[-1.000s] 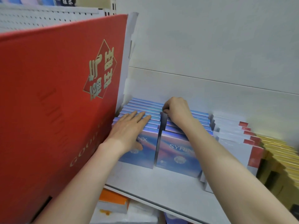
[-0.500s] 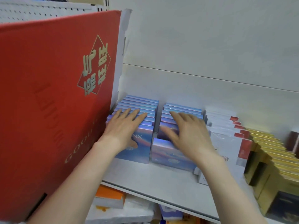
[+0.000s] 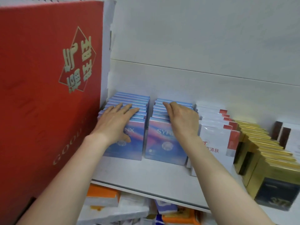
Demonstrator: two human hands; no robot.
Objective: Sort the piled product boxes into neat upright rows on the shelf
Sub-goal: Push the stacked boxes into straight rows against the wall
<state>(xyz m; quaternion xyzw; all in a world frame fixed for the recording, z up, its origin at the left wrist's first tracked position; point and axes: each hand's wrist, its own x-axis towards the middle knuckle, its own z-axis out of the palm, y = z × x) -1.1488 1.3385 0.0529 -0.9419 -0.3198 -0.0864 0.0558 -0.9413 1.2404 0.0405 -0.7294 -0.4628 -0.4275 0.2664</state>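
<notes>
Two rows of blue iridescent product boxes stand upright on the white shelf (image 3: 146, 174). My left hand (image 3: 116, 120) lies flat with straight fingers on the tops of the left row (image 3: 131, 101), its thumb down over the front box face. My right hand (image 3: 181, 119) rests on the tops of the right row (image 3: 160, 143), fingers stretched toward the back boxes. To the right stand a row of white boxes with red corners (image 3: 217, 140) and a row of gold boxes (image 3: 266, 153).
A large red carton (image 3: 45, 98) with gold lettering walls off the left side, close against the left row. Dark brown and white boxes (image 3: 283, 133) stand at the far right. Orange and white packs (image 3: 103, 198) lie on the lower shelf. The white back panel (image 3: 194, 46) rises behind.
My right hand went from a curled grip at the back of the right row to lying over its tops, and the leaning front box now stands upright. My left hand stayed on the left row.
</notes>
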